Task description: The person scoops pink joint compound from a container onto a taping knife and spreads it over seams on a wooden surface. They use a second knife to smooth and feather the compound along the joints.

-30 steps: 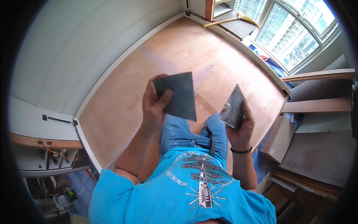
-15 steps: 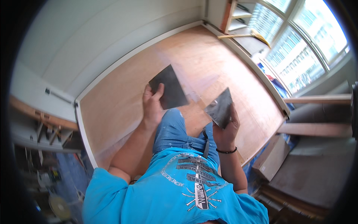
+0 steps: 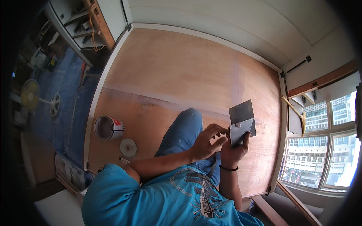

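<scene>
My right hand grips two thin, dark, flat putty spreaders, overlapping and fanned apart. The nearer spreader has a small lump of putty and pale smears on its face. Behind it, the farther spreader sticks up past its upper edge. Close beside them on the left is my left hand, its fingers bent but apart, with nothing seen in it. Whether its fingertips touch the nearer spreader's edge I cannot tell. Under both hands is a large wooden panel with a white rim, on which my knee rests.
An opened can stands on the panel at left, with a round lid beside it. Beyond the left rim are a fan and blue floor sheeting. Shelves and a yellow-handled brush or broom lie right, by the windows.
One spreader has passed from my left hand into my right, which now holds both. My left hand has come across, emptied. The view has swung left, bringing the can and lid into sight.
</scene>
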A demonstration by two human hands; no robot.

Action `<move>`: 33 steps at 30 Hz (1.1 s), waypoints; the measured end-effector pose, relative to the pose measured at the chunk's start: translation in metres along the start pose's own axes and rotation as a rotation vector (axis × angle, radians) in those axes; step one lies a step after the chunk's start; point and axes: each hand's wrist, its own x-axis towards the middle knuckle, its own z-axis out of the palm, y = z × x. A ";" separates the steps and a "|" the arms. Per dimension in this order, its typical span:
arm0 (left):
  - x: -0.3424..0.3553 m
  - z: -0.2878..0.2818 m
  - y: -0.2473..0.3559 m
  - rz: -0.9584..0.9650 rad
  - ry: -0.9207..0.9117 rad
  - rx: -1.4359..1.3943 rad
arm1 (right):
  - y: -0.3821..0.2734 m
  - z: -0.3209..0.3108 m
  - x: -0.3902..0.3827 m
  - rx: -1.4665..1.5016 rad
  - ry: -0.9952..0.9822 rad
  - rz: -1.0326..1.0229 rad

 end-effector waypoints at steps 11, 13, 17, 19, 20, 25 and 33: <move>0.000 -0.212 -0.002 -0.134 0.653 -0.144 | 0.104 0.101 0.076 -0.438 -0.389 -0.049; 0.000 -0.274 -0.010 -0.287 0.910 -0.144 | 0.091 0.112 0.122 -0.540 -0.388 -0.074; 0.060 -0.365 -0.056 -0.211 0.928 -0.321 | 0.047 0.110 0.224 -0.702 -0.410 -0.150; 0.131 -0.373 -0.096 -0.169 0.843 -0.336 | 0.004 0.087 0.252 -0.842 -0.386 -0.226; 0.170 -0.375 -0.115 -0.119 0.779 -0.362 | -0.015 0.077 0.265 -0.896 -0.390 -0.281; 0.321 -0.299 -0.186 -0.045 0.481 -0.653 | -0.082 -0.062 0.323 -0.851 -0.031 -0.225; 0.434 -0.233 -0.178 -0.116 0.228 -0.516 | 0.035 -0.210 0.477 -0.694 0.334 -0.009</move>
